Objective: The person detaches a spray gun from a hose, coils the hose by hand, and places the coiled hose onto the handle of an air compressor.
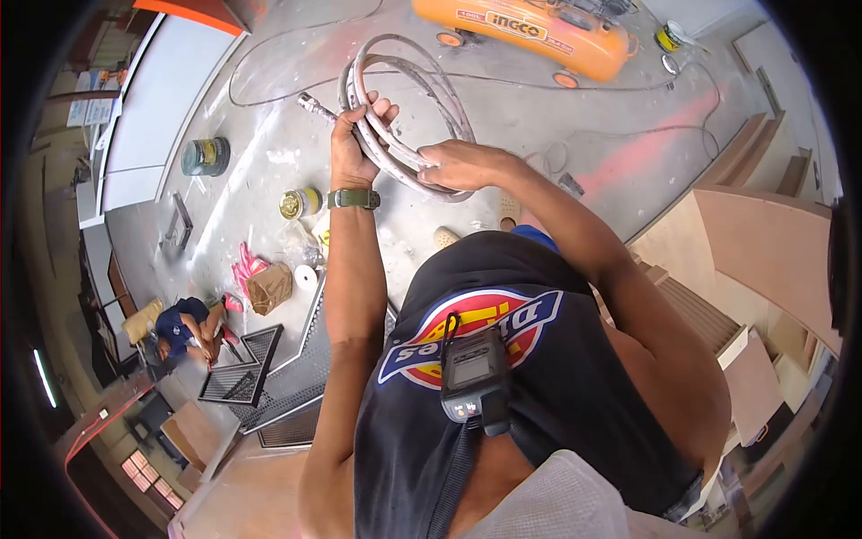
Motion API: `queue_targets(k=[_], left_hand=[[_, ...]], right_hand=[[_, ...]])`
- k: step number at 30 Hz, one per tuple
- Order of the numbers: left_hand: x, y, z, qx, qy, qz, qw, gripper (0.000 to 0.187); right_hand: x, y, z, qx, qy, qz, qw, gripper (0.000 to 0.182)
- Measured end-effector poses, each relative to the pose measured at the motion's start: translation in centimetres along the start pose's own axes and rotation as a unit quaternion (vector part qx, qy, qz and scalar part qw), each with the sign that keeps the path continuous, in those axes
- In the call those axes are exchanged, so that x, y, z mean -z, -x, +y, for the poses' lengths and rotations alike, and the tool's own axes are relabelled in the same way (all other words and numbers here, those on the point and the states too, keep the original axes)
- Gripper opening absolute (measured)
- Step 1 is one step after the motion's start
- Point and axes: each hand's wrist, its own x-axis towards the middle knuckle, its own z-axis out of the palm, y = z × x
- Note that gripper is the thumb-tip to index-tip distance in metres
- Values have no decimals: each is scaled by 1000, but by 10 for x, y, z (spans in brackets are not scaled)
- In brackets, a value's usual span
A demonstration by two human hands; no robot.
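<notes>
A paint-smeared air hose (455, 103) is gathered into several loose loops in front of me, above the concrete floor. My left hand (359, 135), with a green watch on its wrist, is closed around the loops on their left side, thumb across them. Beyond its thumb sticks out the hose's metal coupling (310, 102), pointing up and left. My right hand (467, 165) is closed on the lower right part of the loops, its fingers partly hidden.
An orange air compressor (530, 34) stands at the top, with a thin hose (521, 86) across the floor. Paint cans (205, 156) stand to the left. Black mesh frames (242, 368) lie near a seated person (184, 328). Wooden panels (763, 242) stand at right.
</notes>
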Motion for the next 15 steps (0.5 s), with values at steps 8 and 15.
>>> queue_targets(k=[8, 15], left_hand=[[-49, -4, 4, -23, 75, -71, 994, 25], [-80, 28, 33, -56, 115, -194, 972, 17]], right_hand=[[25, 32, 4, -2, -153, -24, 988, 25], [35, 33, 27, 180, -279, -61, 941, 26]])
